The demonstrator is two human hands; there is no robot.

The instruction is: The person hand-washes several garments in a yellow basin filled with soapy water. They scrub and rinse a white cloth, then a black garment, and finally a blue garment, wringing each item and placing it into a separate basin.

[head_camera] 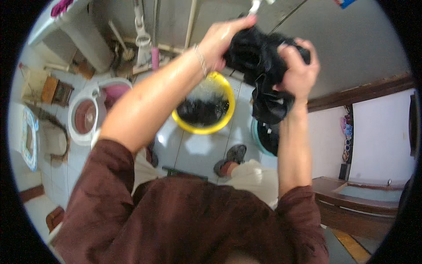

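Observation:
A bunched black cloth (260, 59), wet-looking and blurred, is held up between both my hands at the upper right of the view. My left hand (224, 41) grips its left side, the thumb stretched along the top. On the other side, my right hand (300, 69) has its fingers dug into the folds, and a loose part droops below it. Below and left of the cloth, a yellow basin (205, 129) on the floor holds water and dark fabric (201, 112). A teal basin (258, 142) with dark contents is partly hidden behind my right forearm.
A white-and-pink plastic washing tub or potty (74, 127) stands at left, near a toilet seat (29, 142). A white tap (255, 6) is above the cloth. Pipes and a brush (127, 52) line the far wall. A brown door (359, 198) is at right; my feet (235, 155) rest on tiles.

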